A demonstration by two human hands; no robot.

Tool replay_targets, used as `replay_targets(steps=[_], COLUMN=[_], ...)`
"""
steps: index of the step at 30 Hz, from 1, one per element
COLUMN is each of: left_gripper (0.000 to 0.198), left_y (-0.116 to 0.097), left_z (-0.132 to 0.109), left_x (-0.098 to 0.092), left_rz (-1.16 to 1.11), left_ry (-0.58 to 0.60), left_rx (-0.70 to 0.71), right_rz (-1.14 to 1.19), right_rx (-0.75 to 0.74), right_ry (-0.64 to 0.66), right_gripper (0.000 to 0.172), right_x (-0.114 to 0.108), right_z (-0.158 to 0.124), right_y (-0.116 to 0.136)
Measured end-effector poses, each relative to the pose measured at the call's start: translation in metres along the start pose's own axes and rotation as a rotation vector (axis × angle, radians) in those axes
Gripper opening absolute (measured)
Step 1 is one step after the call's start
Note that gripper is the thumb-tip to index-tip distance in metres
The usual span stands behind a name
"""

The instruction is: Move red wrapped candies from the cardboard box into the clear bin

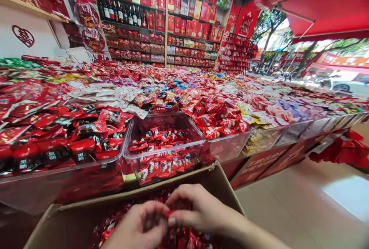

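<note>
My left hand [147, 222] and my right hand [196, 210] meet over an open cardboard box [227, 187]. Inside the box lies a heap of shiny red-wrapped candies [111, 222]. The fingers of my right hand are pinched, with a small bit of red wrapper [168, 213] at their tips. Curled and slightly blurred, my left hand's fingers touch or nearly touch the right fingertips; what they hold is hidden. Just beyond the box stands a clear plastic bin [129, 153], partly filled with small red-wrapped candies [161, 137].
Heaped bins flank the clear one: dark-and-red packets [83, 133] to the left, red packets [216, 114] to the right. More sweets cover the long display behind. Shelves [167, 18] hold bottles and red boxes. Tiled floor [276, 199] and red bags [343, 149] are at right.
</note>
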State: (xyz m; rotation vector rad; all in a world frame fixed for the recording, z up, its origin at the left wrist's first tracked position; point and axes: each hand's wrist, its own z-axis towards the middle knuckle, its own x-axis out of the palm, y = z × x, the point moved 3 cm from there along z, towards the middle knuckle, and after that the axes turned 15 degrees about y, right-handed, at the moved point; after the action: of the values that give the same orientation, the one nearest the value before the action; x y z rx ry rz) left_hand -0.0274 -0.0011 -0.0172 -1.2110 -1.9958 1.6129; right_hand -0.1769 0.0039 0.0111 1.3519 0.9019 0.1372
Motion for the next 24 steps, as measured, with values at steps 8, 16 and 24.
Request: replay_targets(steps=[8, 16, 24], left_gripper=[0.028, 0.032, 0.033], left_y=[-0.014, -0.020, -0.023], left_z=[-0.007, -0.013, -0.015], left_x=[0.003, 0.001, -0.001], left_rz=[-0.540, -0.534, -0.574], left_ry=[-0.204, -0.377, -0.401], left_rx=[0.113, 0.138, 0.138], right_rz=[0.259, 0.604, 0.945], right_rx=[0.048, -0.008, 0.020], right_ry=[-0.228, -0.116, -0.141], right_gripper=[0.023, 0.030, 0.031], right_x=[-0.002, 0.008, 0.010], right_z=[0.003, 0.007, 0.012], right_y=[-0.006, -0.006, -0.010])
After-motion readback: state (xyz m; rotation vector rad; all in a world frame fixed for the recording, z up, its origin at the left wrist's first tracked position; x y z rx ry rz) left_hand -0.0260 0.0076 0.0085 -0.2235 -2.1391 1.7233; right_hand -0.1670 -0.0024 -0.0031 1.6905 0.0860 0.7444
